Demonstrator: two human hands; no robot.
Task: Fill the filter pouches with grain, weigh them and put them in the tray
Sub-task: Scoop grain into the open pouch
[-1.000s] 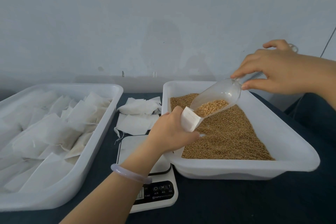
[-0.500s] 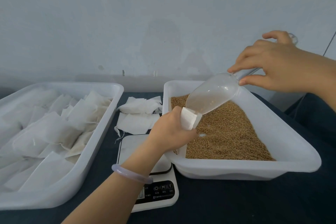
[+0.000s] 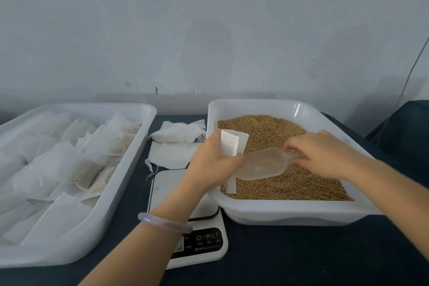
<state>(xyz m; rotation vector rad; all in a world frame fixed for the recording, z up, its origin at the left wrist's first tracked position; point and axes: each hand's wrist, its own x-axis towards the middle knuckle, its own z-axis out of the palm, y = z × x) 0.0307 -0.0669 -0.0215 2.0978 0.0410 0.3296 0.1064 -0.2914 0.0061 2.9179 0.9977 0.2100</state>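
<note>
My left hand grips a white filter pouch upright over the near left corner of the grain tray, which holds brown grain. My right hand holds the handle of a clear plastic scoop that lies low on the grain, just right of the pouch. A white digital scale sits below my left wrist. The big white tray on the left holds several filled pouches.
A pile of empty white pouches lies on the dark tablecloth between the two trays, behind the scale. A pale wall stands close behind the table. A dark chair back is at the far right.
The scoop tipped its grain into the pouch, then my right hand came down and laid the empty scoop on the grain. My left hand kept hold of the pouch and raised it a little.
</note>
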